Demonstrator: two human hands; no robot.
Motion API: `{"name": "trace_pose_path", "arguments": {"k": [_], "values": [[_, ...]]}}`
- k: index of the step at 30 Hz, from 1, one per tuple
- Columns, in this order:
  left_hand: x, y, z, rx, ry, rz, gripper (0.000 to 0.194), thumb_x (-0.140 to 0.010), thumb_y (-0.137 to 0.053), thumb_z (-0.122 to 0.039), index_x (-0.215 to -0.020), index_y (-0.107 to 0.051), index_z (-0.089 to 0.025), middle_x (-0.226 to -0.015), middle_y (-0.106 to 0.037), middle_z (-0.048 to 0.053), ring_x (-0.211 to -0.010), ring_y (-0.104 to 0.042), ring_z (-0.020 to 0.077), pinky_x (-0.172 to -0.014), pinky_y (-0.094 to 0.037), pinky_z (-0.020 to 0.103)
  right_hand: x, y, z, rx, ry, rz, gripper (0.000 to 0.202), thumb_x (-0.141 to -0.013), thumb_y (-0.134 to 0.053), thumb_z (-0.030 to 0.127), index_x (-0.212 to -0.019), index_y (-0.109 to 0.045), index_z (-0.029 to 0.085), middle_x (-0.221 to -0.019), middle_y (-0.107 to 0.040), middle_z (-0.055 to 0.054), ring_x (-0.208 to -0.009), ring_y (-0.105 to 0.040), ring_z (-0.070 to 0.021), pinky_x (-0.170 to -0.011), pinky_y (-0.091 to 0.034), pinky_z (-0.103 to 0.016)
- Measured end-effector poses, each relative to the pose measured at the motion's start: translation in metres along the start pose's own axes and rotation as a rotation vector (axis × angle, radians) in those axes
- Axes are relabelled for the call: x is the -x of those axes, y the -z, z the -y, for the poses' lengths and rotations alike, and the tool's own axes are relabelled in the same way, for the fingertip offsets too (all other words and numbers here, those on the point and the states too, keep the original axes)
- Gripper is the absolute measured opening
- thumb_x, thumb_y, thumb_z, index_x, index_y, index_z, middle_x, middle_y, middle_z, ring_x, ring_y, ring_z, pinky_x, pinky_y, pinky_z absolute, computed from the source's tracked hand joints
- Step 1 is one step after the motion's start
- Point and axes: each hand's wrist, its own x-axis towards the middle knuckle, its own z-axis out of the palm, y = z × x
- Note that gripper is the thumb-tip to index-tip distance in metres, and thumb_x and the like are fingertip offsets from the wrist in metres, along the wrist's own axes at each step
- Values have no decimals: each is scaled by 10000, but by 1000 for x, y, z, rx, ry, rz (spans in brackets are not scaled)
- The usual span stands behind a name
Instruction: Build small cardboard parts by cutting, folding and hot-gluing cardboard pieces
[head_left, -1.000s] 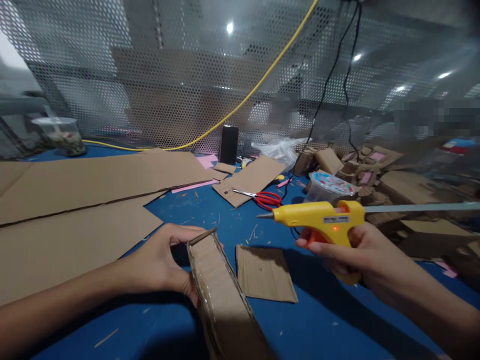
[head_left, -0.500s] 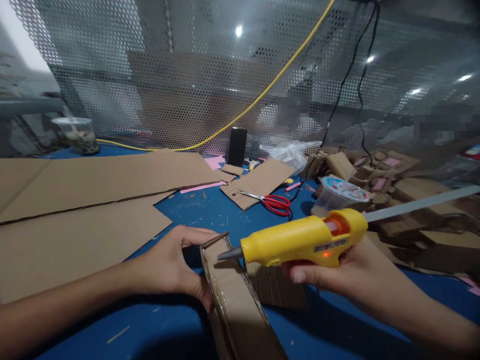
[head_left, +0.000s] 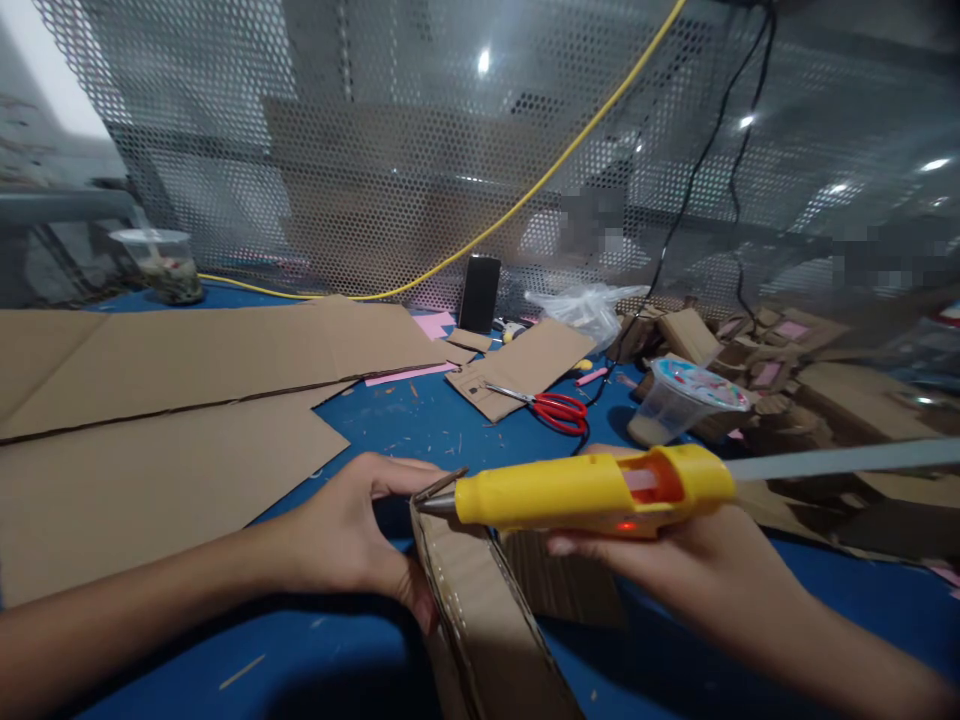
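Note:
My left hand (head_left: 367,535) grips the far end of a long, narrow cardboard piece (head_left: 491,610) with raised edges, thumb on its near side and fingers behind. Shiny glue lines its left inner edge. In my right hand (head_left: 675,560) is a yellow hot glue gun (head_left: 570,490), its light glowing red and a long glue stick (head_left: 840,458) sticking out of the back. The nozzle tip is at the far left corner of the cardboard piece; whether it touches is hard to tell. Beneath the gun lies a flat cardboard scrap (head_left: 562,580), partly hidden.
Large cardboard sheets (head_left: 187,370) cover the table's left. Beyond the gun lie red-handled scissors (head_left: 559,412) on a cardboard flap (head_left: 532,355), near a standing phone (head_left: 480,293). A lidded plastic cup (head_left: 686,400) and piled cardboard pieces (head_left: 817,400) are at right. A perforated metal screen (head_left: 360,190) stands behind.
My right hand has brought the glue gun left, moving its nozzle from over the middle of the cardboard piece to its far left corner. My left hand keeps its hold.

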Motion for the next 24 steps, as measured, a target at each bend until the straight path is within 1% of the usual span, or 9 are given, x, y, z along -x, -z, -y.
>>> {"name": "trace_pose_path", "arguments": {"k": [2,4,7,10,14,18,21,24], "values": [[0,0,-1,16,17,-6,219,-652,-822,-148,-842,-713,-162,-848,-679,-15,-739,-578,130,-757,-475,241,2,1,-1,66,98,-31,68,-709,-774,323,-718,-746,262,-672,-752,37,-584,-699,-160,-599,-573,-211],[1,-1,-2,34,37,-7,207,-653,-821,-154,-829,-714,-165,-874,-689,-13,-773,-592,145,-771,-480,248,4,1,-3,124,189,-48,91,-757,-729,310,-688,-707,255,-633,-719,39,-541,-668,-145,-517,-526,-194],[1,-1,-2,60,41,7,200,-644,-819,-133,-812,-715,-163,-913,-702,-10,-811,-606,156,-789,-482,247,7,3,-6,191,271,-52,85,-804,-690,265,-718,-694,266,-636,-687,51,-543,-641,-122,-508,-484,-179],[0,-1,-1,85,45,1,238,-624,-824,-107,-833,-722,-158,-929,-709,-3,-819,-614,157,-779,-484,242,10,5,-7,215,268,-30,85,-823,-667,242,-752,-707,267,-661,-686,45,-559,-646,-123,-514,-481,-184],[-1,-1,-1,70,52,-3,248,-622,-835,-144,-844,-724,-161,-901,-708,4,-799,-618,164,-763,-497,251,12,7,-8,257,282,-35,114,-818,-637,204,-760,-714,263,-675,-687,29,-575,-653,-132,-524,-482,-200],[0,-1,-2,29,55,5,226,-654,-819,-193,-852,-715,-160,-860,-692,4,-751,-607,156,-750,-503,258,11,9,-11,282,268,-42,113,-839,-636,259,-737,-686,264,-657,-672,27,-551,-639,-141,-499,-474,-220],[0,-1,-2,26,50,2,189,-671,-809,-204,-815,-698,-157,-860,-689,11,-779,-610,169,-765,-504,267,12,12,-12,334,273,-30,126,-847,-616,264,-730,-662,260,-653,-656,24,-548,-629,-143,-503,-488,-223],[0,-1,-2,23,29,-3,183,-657,-820,-202,-766,-679,-159,-817,-672,1,-763,-596,163,-765,-497,265,13,14,-12,397,280,-38,130,-849,-605,253,-754,-693,259,-662,-650,18,-570,-641,-145,-533,-516,-217]]}}
